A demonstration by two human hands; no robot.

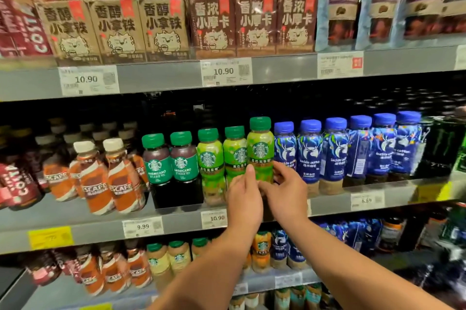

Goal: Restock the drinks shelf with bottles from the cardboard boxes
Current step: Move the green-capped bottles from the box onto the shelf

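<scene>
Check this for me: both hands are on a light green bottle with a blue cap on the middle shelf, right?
Not quite. The head view shows the left hand and right hand on a light green bottle on the middle shelf, but its cap is green; the blue caps belong to the blue bottles beside it.

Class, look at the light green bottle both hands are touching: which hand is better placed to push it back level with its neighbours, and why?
Probably the left hand: its thumb lies on the front of the light green bottle, ready to push. The right hand grips from the side, beside the blue bottles.
</scene>
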